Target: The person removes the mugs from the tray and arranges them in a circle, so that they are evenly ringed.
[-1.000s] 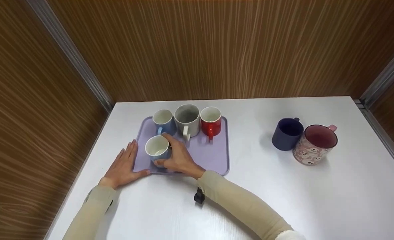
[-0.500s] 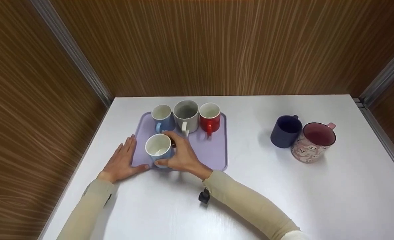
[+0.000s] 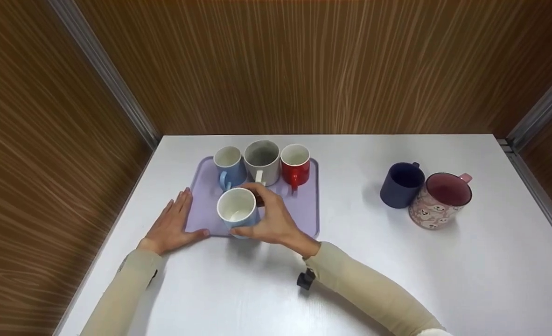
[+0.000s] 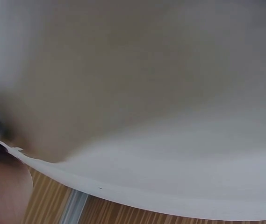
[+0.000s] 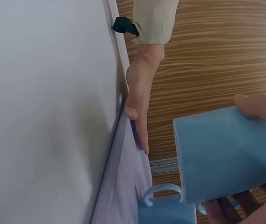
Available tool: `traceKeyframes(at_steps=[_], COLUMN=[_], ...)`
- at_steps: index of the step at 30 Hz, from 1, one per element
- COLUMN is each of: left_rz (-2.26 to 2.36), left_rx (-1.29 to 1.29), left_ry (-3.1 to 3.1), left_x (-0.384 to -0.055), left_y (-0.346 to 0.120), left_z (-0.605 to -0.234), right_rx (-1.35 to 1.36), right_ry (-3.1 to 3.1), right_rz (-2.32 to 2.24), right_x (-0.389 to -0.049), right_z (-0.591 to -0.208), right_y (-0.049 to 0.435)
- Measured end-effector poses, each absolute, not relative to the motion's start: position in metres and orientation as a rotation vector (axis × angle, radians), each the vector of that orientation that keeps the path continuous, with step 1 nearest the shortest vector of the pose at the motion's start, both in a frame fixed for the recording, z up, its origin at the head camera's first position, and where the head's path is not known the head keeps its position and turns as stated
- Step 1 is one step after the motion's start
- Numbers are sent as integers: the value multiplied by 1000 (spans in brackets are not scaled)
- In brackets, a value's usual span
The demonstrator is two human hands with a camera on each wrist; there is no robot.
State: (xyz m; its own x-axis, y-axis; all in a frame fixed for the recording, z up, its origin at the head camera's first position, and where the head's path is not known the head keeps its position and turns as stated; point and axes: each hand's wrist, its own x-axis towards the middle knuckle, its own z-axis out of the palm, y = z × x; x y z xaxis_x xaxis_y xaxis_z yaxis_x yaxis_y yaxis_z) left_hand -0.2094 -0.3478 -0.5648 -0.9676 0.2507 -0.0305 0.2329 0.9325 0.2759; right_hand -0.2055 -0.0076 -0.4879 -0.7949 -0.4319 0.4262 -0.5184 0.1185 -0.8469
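Note:
My right hand (image 3: 278, 219) grips a light blue mug (image 5: 228, 151) with a white inside, thumb on one side and fingers on the other. The right wrist view shows its base raised clear of the lilac tray (image 3: 292, 219). My left hand (image 3: 169, 228) lies flat with fingers spread at the tray's front left corner, thumb along the front edge. Along the back of the tray stand a second light blue mug (image 3: 234, 175), a grey-white mug (image 3: 267, 170) and a red mug (image 3: 299, 172), handles toward me. The left wrist view is mostly blurred.
To the right on the white table (image 3: 350, 261) stand a dark blue mug (image 3: 398, 192) and a pink patterned mug (image 3: 432, 212), side by side. Wood-grain panels (image 3: 303, 70) rise behind and at the sides. A small black piece (image 3: 306, 279) hangs at my right cuff.
The held light blue mug has risen and shifted right and slightly toward me, along with my right hand. My left hand and the other mugs have stayed in place.

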Motion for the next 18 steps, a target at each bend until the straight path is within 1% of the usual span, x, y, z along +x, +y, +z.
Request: traceKeyframes(at_steps=[18], left_rz=[411], left_rx=[412], left_ry=[3044], left_x=[-209], left_y=[-347], left_z=[-566], right_rx=[898], right_ry=[-2309], right_rz=[1655], right_x=[-193], right_z=[-476], right_y=[59])
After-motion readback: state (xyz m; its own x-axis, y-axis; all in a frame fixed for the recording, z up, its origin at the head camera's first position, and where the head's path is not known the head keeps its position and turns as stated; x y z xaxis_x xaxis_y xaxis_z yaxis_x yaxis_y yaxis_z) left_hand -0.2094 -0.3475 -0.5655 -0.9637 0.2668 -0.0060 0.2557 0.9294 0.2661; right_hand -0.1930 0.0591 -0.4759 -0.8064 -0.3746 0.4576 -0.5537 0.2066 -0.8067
